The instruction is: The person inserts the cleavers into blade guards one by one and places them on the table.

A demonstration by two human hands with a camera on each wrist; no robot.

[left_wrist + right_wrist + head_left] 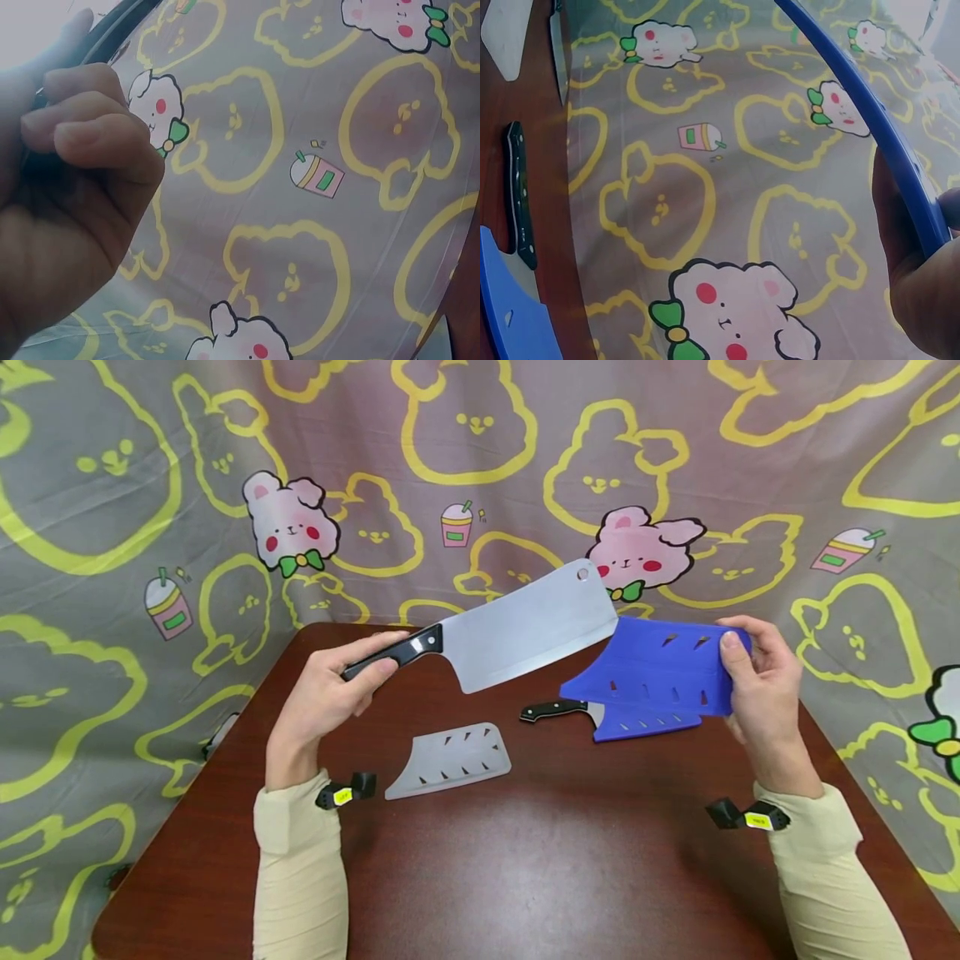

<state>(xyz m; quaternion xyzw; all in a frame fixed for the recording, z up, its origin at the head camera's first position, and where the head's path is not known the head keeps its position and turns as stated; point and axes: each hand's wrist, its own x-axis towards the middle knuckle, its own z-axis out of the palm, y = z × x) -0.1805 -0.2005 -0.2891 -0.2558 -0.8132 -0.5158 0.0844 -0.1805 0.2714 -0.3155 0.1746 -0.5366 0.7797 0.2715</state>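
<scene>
Steel cleaver [525,633] aloft over the table [450,868], probably heavy, stiff, slick; gripped by its black handle [422,645], safest hold, in the curled left hand [330,689]. Blue sheath [648,662], likely light, bendy, pinched at one end in the right hand [768,689]. Hard to tell: cleaver touching sheath or not. Mostly covered beyond its grip: smaller knife [553,710].

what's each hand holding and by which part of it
The left hand holds the cleaver by its black handle; the right hand grips the large blue blade cover by its right end, as seen in the head view.
</scene>
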